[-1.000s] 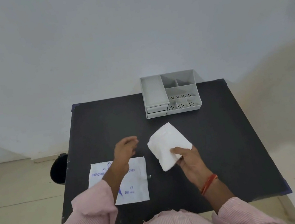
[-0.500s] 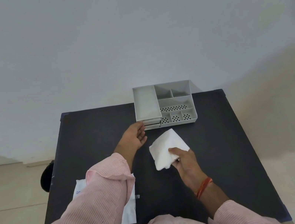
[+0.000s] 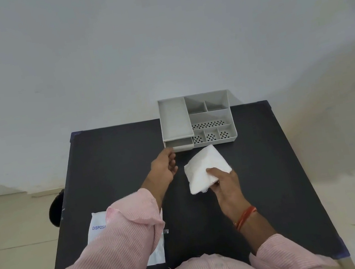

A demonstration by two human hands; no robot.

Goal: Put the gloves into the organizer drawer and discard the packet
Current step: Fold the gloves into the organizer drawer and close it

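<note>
Now the left hand (image 3: 164, 168), grip loosely curled and empty, reaches the organizer drawer (image 3: 179, 143); right hand (image 3: 223, 179) pinches the gloves (image 3: 203, 167) beside it. Next, pull it open.

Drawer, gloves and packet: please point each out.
drawer (image 3: 179, 143), head view, its front face
gloves (image 3: 203, 167), head view, middle of the white folded bundle
packet (image 3: 98, 227), head view, printed corner left of the sleeve

- The folded white bundle of gloves (image 3: 203, 167) is sitting tilted, just in front of the organizer.
- The grey plastic compartmented organizer (image 3: 209, 117) is standing at the worktop's far edge, its lower-left drawer (image 3: 179, 143) showing slightly pulled out.
- The flat white packet with blue print (image 3: 98, 227) is lying near the left edge, mostly hidden.
</note>
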